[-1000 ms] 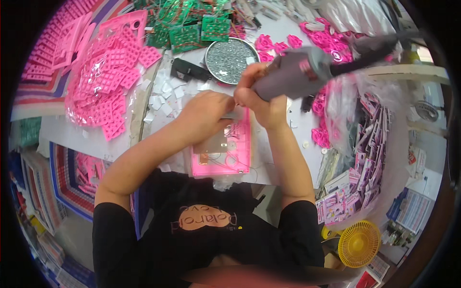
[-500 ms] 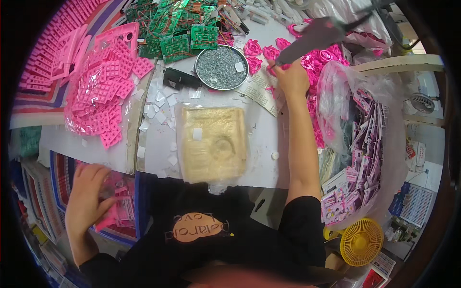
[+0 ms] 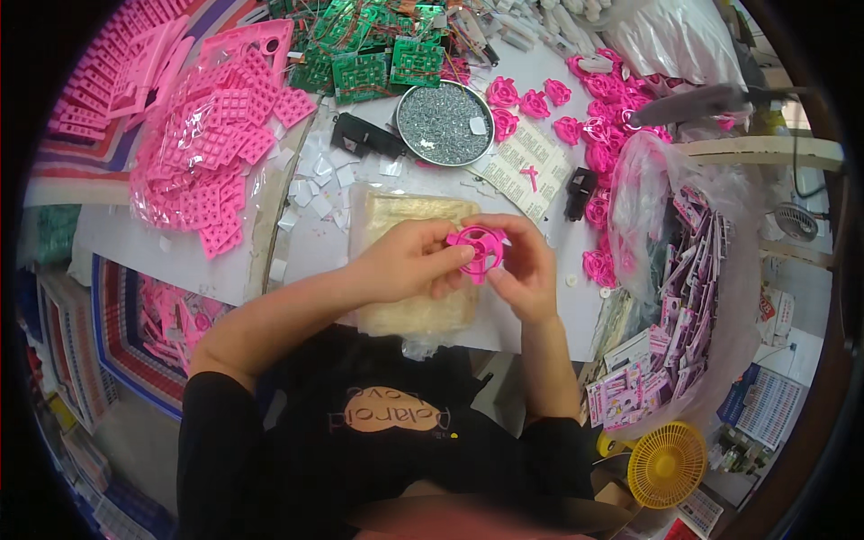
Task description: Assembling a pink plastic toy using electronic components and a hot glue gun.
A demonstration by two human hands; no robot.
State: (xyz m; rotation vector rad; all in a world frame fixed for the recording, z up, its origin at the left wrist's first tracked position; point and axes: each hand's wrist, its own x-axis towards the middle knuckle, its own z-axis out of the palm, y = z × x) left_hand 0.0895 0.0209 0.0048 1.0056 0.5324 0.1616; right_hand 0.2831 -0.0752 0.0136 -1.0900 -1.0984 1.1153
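Observation:
Over the wrapped yellowish pad, both my hands hold a round pink plastic part with an open ring and side tabs (image 3: 490,243). My left hand (image 3: 409,259) pinches it from the left, thumb along its near edge. My right hand (image 3: 526,270) has its fingers on the right side of the ring. Beneath lies the yellowish pad in clear plastic (image 3: 423,313), partly covered by my left hand. More pink ring parts (image 3: 504,123) lie loose at the far right of the pad, beside a printed paper sheet (image 3: 526,166).
A round metal dish of small screws (image 3: 445,126) stands behind the pad, beside a black plastic part (image 3: 367,137). Green circuit boards (image 3: 360,76) pile up behind. Bagged pink keypads (image 3: 202,135) lie left. A dark cordless-looking long tool (image 3: 688,106) hangs right, above a plastic bag of cards (image 3: 693,288).
My right hand has come back from the far pink parts to the pad. My left hand has risen from the lower left bin. Both now hold a pink ring part. The view has shifted.

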